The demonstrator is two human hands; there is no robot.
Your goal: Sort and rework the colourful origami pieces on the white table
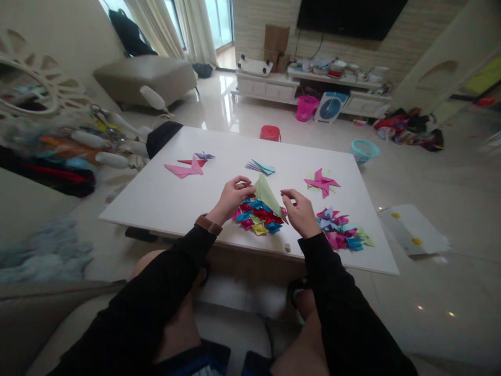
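A light green sheet of paper (268, 197), folded to a pointed triangle, is held up over the table in front of me. My left hand (235, 196), with a brown watch strap at the wrist, pinches it at its left side. At the other side is my right hand (300, 209), its fingers curled and slightly apart close to the paper's edge, seemingly not gripping it. Below the green paper lies a heap of small folded paper pieces (259, 216) in red, blue, pink and yellow, partly hidden by the paper and my left fingers.
The white table (156, 201) also bears pink and purple folded papers (188, 168), a fanned stack of folded strips (261, 167), a pink pinwheel shape (322, 183) and another origami pile (340, 230). A red stool (270, 133) and blue basket (365, 150) stand beyond.
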